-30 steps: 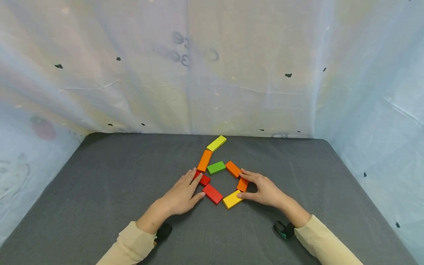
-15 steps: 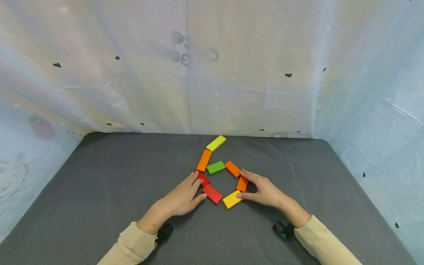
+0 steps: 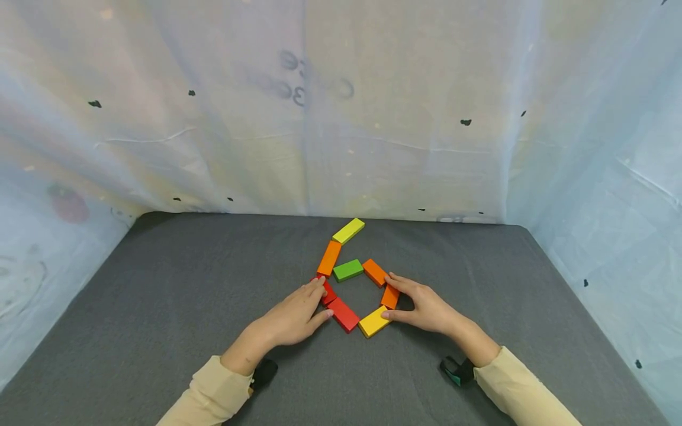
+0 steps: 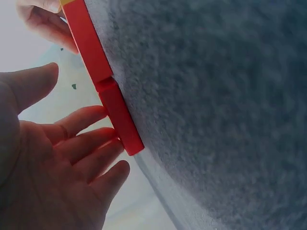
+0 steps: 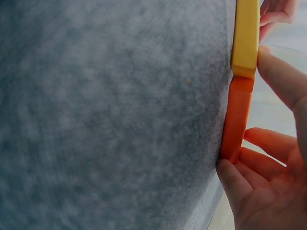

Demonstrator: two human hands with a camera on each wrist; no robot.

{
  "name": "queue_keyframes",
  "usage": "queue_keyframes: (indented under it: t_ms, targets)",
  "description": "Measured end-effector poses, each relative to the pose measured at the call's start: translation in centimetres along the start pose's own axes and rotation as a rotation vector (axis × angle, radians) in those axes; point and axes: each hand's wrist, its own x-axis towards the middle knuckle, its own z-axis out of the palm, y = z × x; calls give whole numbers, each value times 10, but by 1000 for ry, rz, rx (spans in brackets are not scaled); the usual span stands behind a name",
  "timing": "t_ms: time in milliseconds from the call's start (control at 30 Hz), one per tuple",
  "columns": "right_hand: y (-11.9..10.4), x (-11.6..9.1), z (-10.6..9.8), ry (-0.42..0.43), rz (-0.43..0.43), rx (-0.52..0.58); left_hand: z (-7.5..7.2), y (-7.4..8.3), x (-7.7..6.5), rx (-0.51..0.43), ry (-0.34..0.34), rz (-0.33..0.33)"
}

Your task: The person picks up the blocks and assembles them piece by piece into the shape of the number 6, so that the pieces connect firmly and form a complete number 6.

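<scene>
Flat coloured blocks form a ring with a tail. My left hand (image 3: pixel 293 313) lies at its left, fingertips touching the upper red block (image 3: pixel 328 291) and thumb tip near the lower red block (image 3: pixel 343 315). In the left wrist view, the touched red block (image 4: pixel 123 120) meets the other red block (image 4: pixel 88 40) end to end. On the other side my right hand (image 3: pixel 423 305) has its thumb at the yellow block (image 3: pixel 374 321) and its fingers along the orange block (image 3: pixel 391 296). The right wrist view shows that orange block (image 5: pixel 235 122) against the yellow block (image 5: pixel 245 38).
A green block (image 3: pixel 348 270) and another orange block (image 3: pixel 375 272) make the ring's far side. Leading away from it are an orange block (image 3: pixel 329 258) and a lime-yellow block (image 3: pixel 348 231). Grey cloth (image 3: pixel 186 296) covers the table, with pale sheeting (image 3: pixel 373 118) behind.
The upper red block has turned steeper and its lower end now meets the lower red block. My left fingers have shifted slightly with it. The right hand has stayed in place.
</scene>
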Motion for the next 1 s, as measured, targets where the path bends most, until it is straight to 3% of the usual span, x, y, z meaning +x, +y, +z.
queue_keyframes:
  t_ms: [233, 633, 1000]
  targets:
    - [0, 0, -1, -4, 8, -4, 1, -2, 3, 5, 17, 5]
    - [0, 0, -3, -17, 14, -10, -2, -4, 2, 38, 14, 81]
    - [-1, 1, -4, -26, 6, 0, -4, -5, 5, 17, 0, 77]
